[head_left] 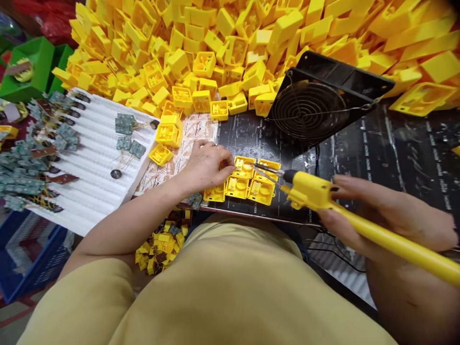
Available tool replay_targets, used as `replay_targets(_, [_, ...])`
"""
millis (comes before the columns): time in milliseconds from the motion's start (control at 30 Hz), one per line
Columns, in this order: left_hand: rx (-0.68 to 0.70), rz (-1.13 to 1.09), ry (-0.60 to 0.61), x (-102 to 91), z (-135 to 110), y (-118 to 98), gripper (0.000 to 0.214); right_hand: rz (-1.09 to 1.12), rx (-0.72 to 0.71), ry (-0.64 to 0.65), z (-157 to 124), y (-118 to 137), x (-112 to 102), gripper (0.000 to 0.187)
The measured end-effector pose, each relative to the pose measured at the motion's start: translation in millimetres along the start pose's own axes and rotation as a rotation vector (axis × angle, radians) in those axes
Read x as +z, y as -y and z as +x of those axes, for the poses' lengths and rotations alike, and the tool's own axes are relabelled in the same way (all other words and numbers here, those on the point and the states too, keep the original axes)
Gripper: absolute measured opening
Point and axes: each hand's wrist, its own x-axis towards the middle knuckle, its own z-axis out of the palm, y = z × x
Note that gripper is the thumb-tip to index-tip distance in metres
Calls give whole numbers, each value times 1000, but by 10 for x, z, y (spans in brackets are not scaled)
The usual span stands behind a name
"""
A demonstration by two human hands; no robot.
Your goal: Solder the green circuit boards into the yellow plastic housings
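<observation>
My right hand (388,211) is closed around a yellow soldering gun (312,189) with a dark nose and a yellow handle. Its thin tip points left over a small group of open yellow plastic cases (237,186) set side by side near the table's front edge. My left hand (206,164) bends over the left end of this group. Thumb and forefinger close at the edge of the upper-left case (245,166), beside the tip; the other fingers curl under. Small metal parts show inside the cases. A green circuit board (196,200) lies partly hidden beneath my left forearm.
A black fan (305,105) stands behind the cases, before a large heap of yellow cases (201,28). At left, a white ridged foam sheet (104,129) bears wired circuit boards (124,123). Below are a blue crate (32,258) and more yellow parts (161,247).
</observation>
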Motion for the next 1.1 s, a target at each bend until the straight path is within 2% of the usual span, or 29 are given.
replay_targets(67, [-8,-11,-9,3,23,0,18,-63,-116,10,56,95,15,51])
replay_targets(233, [-42,10,-30,13,113,-5,18,30,-82,-79,94,158,159,32])
replay_targets(367, [-39,94,-15,1,183,-31,20,98,-149,-93,79,146,265,30])
replay_targets(600, [-21,164,21,-63,241,-78,19,10,-152,-67,193,214,316,24])
replay_targets(800, [-46,201,72,-104,290,-115,18,57,-297,16,312,222,265,21])
replay_targets(867, [-46,208,87,-115,301,-129,18,74,-266,54,305,216,201,16])
replay_targets(933, [-35,206,91,-122,306,-136,16,60,-173,82,284,206,133,10])
replay_targets(1000, [-19,198,80,-126,309,-136,16,38,-87,95,264,193,90,21])
replay_targets(1100, [-12,190,63,-127,312,-128,15,64,-102,87,258,177,96,20])
